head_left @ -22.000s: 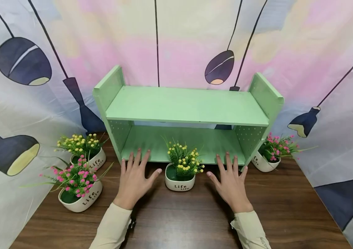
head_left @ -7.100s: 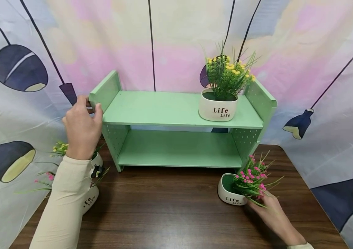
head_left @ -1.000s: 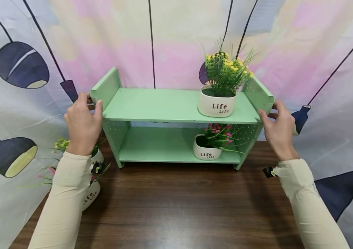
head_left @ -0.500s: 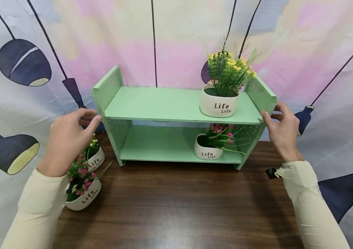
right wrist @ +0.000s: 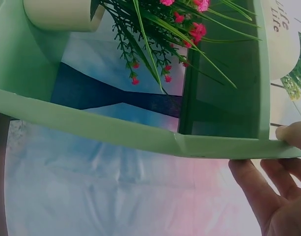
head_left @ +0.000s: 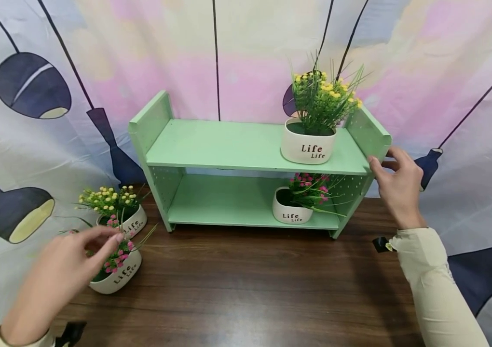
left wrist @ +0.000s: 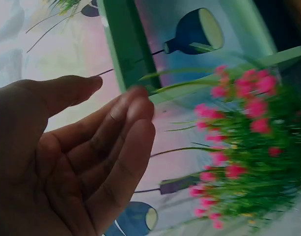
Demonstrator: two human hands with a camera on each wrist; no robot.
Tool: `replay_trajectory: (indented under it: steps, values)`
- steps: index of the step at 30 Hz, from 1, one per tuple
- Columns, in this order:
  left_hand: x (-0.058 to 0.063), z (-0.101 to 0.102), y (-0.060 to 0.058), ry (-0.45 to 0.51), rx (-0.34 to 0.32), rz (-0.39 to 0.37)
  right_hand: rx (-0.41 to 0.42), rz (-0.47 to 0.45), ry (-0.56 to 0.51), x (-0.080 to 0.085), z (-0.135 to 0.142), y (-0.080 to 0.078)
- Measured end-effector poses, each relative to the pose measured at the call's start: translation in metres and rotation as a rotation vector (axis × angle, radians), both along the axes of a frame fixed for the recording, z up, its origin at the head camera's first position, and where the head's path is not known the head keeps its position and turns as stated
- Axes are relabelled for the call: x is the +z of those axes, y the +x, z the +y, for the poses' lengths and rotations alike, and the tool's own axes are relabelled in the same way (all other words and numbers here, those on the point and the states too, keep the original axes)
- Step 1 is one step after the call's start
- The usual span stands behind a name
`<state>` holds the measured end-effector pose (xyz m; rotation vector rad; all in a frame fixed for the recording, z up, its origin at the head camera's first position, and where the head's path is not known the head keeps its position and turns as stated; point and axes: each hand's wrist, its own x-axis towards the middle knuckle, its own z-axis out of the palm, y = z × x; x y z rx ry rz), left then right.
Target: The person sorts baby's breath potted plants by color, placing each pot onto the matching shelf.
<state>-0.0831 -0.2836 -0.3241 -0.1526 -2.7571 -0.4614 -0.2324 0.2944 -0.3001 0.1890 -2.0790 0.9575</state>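
My right hand (head_left: pixel 399 190) grips the right side panel of a green two-tier shelf (head_left: pixel 215 143); in the right wrist view, thumb and fingers lie on either side of the panel edge. Loosely bent and holding nothing, my left hand (head_left: pixel 61 272) hovers at a potted pink-flowered plant (head_left: pixel 120 275) on the table's left, partly covering it. The left wrist view has those pink flowers (left wrist: pixel 256 108) beyond the fingertips, apart from them. A potted yellow-flowered plant (head_left: pixel 308 147) stands on the top tier at the right. Below it, another pink-flowered pot (head_left: pixel 291 213) sits on the lower tier.
Behind the left pink plant stands a second yellow-flowered pot (head_left: pixel 135 224), close to the shelf's left side. The dark wooden table (head_left: pixel 246 284) extends in front of the shelf. A lamp-patterned curtain (head_left: pixel 254 58) hangs behind and at both sides.
Long before, both shelf pots stood on the table; now they occupy the right of each tier. Within the last second, my left hand left the shelf's left panel and moved down-left to the pink plant.
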Motion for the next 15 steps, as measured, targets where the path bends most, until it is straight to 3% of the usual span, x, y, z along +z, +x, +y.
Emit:
replay_trajectory:
  steps: [5,6,8,12,15]
  values:
    - [-0.027,0.0,0.013,-0.027,0.056,-0.16,-0.009,0.008,0.003,-0.002,0.0,0.0]
    - [-0.033,0.0,0.016,-0.013,0.072,-0.161,-0.008,0.01,0.004,-0.002,-0.001,-0.001]
    - [-0.044,0.0,0.022,0.041,0.109,-0.124,-0.005,0.011,0.005,-0.002,-0.001,-0.002]
    - [-0.064,0.002,0.036,0.241,0.232,0.059,-0.011,0.018,0.007,-0.002,-0.001,-0.003]
    - [-0.075,-0.004,0.042,0.306,0.352,0.102,-0.021,0.024,0.005,-0.002,0.0,-0.002]
